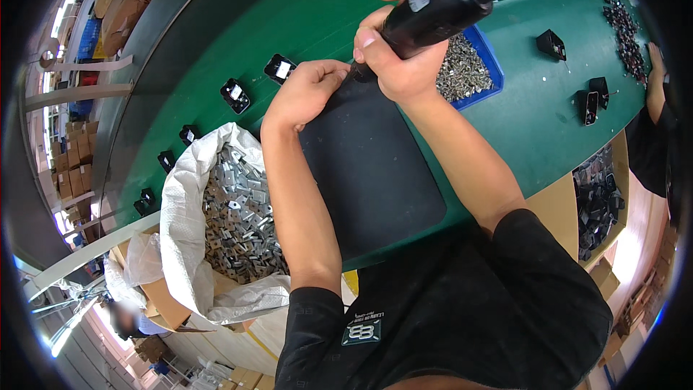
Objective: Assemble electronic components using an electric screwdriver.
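Observation:
My right hand is wrapped round a black electric screwdriver, tilted with its cable end up and to the right. The tool's lower end comes down at the far edge of a dark rectangular mat. Close to that end, my left hand has its fingers drawn together at the mat's far left corner; whatever they hold is hidden. Just beyond it stands a small black box-shaped housing. A blue tray of small metal screws lies right of my right hand.
A white woven sack of metal clips stands at my left. More black housings line the green belt. At right are loose housings, a pile of small dark parts, a carton of black parts, and another person's hand.

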Tool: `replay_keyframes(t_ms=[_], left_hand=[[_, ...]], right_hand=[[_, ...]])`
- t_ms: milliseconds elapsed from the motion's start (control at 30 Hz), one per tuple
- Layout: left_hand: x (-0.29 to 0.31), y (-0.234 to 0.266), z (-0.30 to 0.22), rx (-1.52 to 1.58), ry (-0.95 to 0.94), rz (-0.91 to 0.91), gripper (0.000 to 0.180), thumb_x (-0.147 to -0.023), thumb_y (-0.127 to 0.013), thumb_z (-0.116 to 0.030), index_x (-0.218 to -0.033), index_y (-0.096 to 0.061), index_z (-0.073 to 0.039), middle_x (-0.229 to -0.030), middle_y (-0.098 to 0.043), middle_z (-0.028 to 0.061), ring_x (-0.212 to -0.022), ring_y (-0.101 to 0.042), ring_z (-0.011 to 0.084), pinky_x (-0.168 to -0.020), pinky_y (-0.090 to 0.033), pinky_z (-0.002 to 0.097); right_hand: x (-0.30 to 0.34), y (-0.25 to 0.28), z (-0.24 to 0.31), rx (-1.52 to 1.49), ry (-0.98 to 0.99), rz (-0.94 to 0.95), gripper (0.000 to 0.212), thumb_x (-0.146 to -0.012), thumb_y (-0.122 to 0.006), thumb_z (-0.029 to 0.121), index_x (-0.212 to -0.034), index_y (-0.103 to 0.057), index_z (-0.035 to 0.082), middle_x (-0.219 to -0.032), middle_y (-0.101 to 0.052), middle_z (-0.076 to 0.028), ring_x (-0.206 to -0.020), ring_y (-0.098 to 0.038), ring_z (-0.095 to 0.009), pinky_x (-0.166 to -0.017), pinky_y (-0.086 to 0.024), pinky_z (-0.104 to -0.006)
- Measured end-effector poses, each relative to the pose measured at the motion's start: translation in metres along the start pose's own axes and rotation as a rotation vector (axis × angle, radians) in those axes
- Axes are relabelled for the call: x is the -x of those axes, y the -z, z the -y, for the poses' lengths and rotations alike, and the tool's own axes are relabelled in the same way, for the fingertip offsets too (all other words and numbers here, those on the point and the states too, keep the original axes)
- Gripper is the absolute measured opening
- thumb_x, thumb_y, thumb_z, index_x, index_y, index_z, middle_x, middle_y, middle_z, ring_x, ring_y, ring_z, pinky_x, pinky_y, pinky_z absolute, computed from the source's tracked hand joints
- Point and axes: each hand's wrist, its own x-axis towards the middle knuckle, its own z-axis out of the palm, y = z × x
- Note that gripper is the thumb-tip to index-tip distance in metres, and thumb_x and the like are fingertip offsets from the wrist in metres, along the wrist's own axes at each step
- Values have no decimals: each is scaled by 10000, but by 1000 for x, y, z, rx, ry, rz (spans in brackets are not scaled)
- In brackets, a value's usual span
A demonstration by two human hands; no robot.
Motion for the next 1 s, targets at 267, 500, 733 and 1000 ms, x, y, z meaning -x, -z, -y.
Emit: replay_keyframes(t_ms=[267, 500, 733, 1000], left_hand=[[-1, -1, 0, -5, 57, -43, 249, -938, -516, -66, -1086, -681, 47, -908, -683, 56, -802, -576, 95, -729, -465, 247], [-5, -3, 7, 104, -5, -72, 276, -959, -501, -115, -1102, -680, 40, -945, -679, 57, -871, -580, 105, -789, -455, 247], [-10, -4, 23, 132, -8, -53, 295, -979, -500, -176, -1114, -682, 13, -967, -665, 49, -898, -563, 117, -825, -442, 257], [-17, -7, 29, 129, -76, -80, 319, -981, -519, -238, -1121, -676, 2, -970, -663, 53, -916, -568, 124, -850, -443, 265]], right_hand=[[-2, 0, 2, 20, -58, -15, 429, -770, -628, -65, -1180, -503, -61, -694, -626, -64, -553, -582, -123, -527, -481, -254], [-3, -6, 16, -38, -193, -65, 420, -795, -601, -53, -1197, -479, -57, -697, -601, -75, -543, -570, -144, -530, -483, -281], [-22, -5, 41, -219, -290, -232, 447, -844, -600, 78, -1247, -428, -10, -732, -515, -76, -586, -512, -167, -579, -467, -338], [-5, -4, 37, -59, -347, -192, 441, -832, -604, 1, -1241, -441, -31, -739, -575, -82, -584, -557, -164, -597, -486, -326]])
